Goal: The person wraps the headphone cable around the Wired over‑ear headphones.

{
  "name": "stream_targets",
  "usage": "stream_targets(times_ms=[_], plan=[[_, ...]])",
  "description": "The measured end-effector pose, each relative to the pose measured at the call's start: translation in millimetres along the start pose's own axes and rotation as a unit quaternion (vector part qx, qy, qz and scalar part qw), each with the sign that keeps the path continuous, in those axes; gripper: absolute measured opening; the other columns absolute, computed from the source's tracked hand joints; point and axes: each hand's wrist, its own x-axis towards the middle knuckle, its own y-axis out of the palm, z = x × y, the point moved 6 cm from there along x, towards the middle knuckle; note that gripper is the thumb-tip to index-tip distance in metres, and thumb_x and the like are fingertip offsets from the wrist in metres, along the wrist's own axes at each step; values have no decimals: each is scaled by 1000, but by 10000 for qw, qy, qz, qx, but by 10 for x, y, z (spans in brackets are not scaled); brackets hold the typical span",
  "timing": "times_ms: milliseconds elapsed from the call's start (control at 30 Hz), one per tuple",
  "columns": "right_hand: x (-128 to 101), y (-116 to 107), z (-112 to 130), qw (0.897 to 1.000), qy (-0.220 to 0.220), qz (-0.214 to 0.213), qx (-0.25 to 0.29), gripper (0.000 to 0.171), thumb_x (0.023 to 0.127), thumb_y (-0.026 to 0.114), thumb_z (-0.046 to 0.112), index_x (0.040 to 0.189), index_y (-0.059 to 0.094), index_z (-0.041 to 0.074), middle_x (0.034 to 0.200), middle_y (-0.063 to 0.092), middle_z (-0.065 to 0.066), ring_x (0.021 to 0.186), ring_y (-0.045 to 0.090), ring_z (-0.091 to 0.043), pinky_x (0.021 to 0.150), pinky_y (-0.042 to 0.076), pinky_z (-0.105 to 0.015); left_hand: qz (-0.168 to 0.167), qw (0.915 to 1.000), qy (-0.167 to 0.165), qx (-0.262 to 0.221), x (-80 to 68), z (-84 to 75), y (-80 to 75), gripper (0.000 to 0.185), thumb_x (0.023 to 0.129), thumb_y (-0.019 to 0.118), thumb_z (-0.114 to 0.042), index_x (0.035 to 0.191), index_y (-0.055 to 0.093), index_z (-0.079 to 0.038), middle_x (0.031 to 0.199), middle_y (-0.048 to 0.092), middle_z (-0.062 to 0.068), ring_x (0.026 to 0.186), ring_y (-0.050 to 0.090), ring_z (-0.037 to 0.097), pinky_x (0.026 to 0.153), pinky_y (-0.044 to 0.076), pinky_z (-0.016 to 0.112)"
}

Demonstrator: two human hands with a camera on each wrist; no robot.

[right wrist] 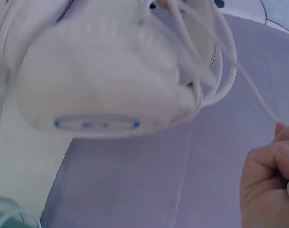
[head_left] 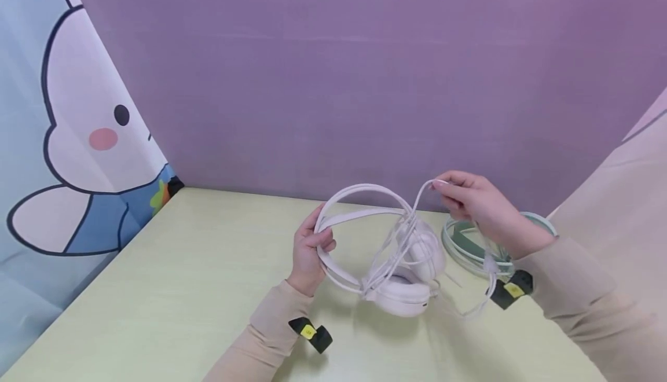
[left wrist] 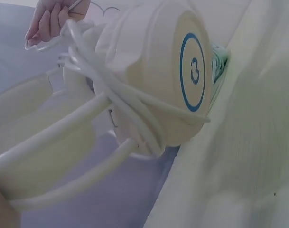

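White over-ear headphones [head_left: 400, 301] are held up above the table by my left hand [head_left: 308, 253], whose fingers and thumb grip the headband. Their white cable [left wrist: 130, 97] is wound around the band ends and the ear cups. Up and to the right, my right hand [head_left: 482, 205] pinches a length of that cable, pulled out from the wound part. More cable hangs below the right hand in a loose loop. A blue ring with a logo marks the outer face of one ear cup [left wrist: 195, 71] in the left wrist view.
Behind my right forearm, a green looped object [head_left: 461, 260] with pale cord-like rings lies on the pale yellow-green table [head_left: 172, 289]. A purple backdrop [head_left: 333, 92] rises at the table's far edge. A cartoon-printed cloth [head_left: 78, 104] hangs on the left.
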Motion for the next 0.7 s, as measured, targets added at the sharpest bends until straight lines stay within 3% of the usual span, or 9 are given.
stream_targets(times_ms=[267, 433, 533, 700], plan=[[27, -333, 129, 9978, -304, 453, -372, 19, 99, 50, 19, 95, 68, 19, 55, 37, 6, 46, 17, -22, 44, 14, -40, 1011, 9935, -56, -523, 30, -15, 63, 54, 88, 32, 11, 112, 67, -22, 73, 51, -10, 52, 29, 4, 47, 28, 11], [-9, -498, 208, 9953, -166, 552, -783, 20, 99, 49, 15, 95, 68, 20, 56, 35, 6, 46, 16, -24, 42, 13, -41, 1281, 9866, -92, -1005, 55, -57, 43, 51, 90, 28, 9, 114, 66, -16, 76, 54, -7, 55, 22, 8, 48, 21, 14], [-33, -515, 256, 9914, -160, 758, -1054, 20, 98, 49, 13, 96, 68, 19, 55, 32, 3, 45, 15, -25, 40, 14, -40, 1093, 9862, -193, -1229, 59, -70, 6, 50, 92, 24, 9, 113, 65, -12, 76, 52, -5, 56, 19, 9, 47, 22, 13], [-84, -484, 296, 9822, -247, 1378, -1255, 23, 99, 46, 8, 99, 68, 17, 54, 25, -4, 42, 15, -25, 38, 15, -40, 133, 9907, -467, -1271, 59, -38, -90, 45, 94, 24, 5, 112, 62, -12, 74, 46, -4, 55, 26, 5, 45, 31, 11]])
